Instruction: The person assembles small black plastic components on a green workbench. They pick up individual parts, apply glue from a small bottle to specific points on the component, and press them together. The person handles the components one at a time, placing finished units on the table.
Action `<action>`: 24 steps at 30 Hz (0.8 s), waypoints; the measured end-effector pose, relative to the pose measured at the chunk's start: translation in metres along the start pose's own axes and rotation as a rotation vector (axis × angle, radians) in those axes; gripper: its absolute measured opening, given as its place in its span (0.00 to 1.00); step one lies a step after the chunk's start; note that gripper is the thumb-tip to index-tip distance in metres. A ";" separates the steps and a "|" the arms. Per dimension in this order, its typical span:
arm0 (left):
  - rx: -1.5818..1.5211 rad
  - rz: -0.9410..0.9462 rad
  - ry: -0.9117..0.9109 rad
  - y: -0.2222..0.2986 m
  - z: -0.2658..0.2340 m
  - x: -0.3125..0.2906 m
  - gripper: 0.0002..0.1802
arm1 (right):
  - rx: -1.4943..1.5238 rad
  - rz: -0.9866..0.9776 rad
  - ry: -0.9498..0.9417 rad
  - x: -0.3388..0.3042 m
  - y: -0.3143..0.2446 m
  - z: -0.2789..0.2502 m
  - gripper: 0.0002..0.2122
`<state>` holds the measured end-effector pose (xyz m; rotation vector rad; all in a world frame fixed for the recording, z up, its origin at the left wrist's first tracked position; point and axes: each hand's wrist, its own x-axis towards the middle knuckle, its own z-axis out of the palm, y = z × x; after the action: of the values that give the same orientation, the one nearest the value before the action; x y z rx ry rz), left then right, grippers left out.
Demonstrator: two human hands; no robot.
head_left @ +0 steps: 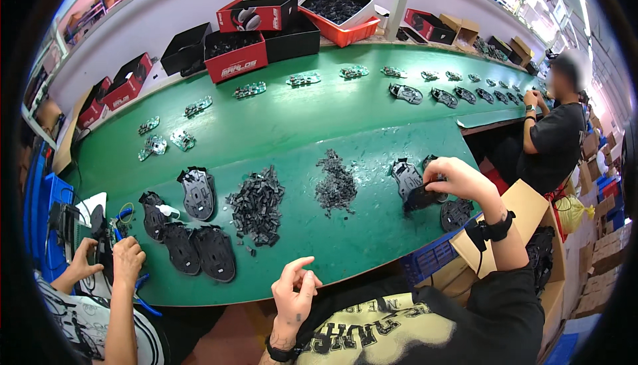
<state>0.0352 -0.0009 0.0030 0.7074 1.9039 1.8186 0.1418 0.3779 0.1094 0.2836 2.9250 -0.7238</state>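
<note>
At the right of the green table, my right hand (458, 180) pinches a dark mouse shell part (420, 197) with its fingertips, tilted. A grey-and-black mouse shell (404, 173) lies just beyond it, partly hidden. Nearer the table edge rests another black mouse shell (456, 215). My left hand (296, 292) hovers at the table's front edge with index finger and thumb apart, and nothing shows in it. Beyond that hand lie a heap of tiny dark parts (335, 182) and a larger pile of small black plastic pieces (258, 207).
Several mouse shells (216, 253) lie at left, near a co-worker's hands (127, 258). Circuit boards (304, 79) line the table's far side, before red boxes (236, 62). Another person (561, 122) sits at right. A cardboard box (551, 258) stands beside my right arm.
</note>
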 end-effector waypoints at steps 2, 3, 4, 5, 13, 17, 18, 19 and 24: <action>-0.079 -0.073 -0.050 0.000 -0.003 -0.002 0.17 | 0.196 0.018 0.056 0.006 -0.039 -0.004 0.08; -0.156 -0.077 -0.064 0.005 -0.001 0.001 0.18 | 0.331 0.045 0.090 0.009 -0.059 -0.001 0.08; -0.231 -0.081 -0.074 0.012 0.004 0.005 0.20 | 0.469 0.069 0.121 0.015 -0.075 0.009 0.07; -0.314 -0.083 -0.097 0.016 0.010 0.008 0.22 | 0.597 0.031 0.161 0.019 -0.088 0.027 0.07; -0.275 0.000 0.119 0.008 0.009 0.020 0.15 | 0.908 0.034 0.248 0.032 -0.136 0.126 0.08; -0.279 0.025 0.247 0.003 -0.006 0.020 0.12 | 0.497 0.094 0.453 0.049 -0.095 0.125 0.09; -0.298 0.033 0.254 0.000 -0.008 0.023 0.11 | 0.419 0.146 0.429 0.048 -0.090 0.128 0.09; -0.275 0.014 0.265 0.001 -0.010 0.024 0.10 | 0.402 0.143 0.452 0.047 -0.090 0.134 0.09; -0.301 -0.006 0.214 0.000 -0.008 0.025 0.10 | 0.353 0.129 0.596 0.047 -0.095 0.150 0.05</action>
<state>0.0108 0.0082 0.0052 0.4181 1.6963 2.1886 0.0859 0.2318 0.0132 0.8458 3.2391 -1.3316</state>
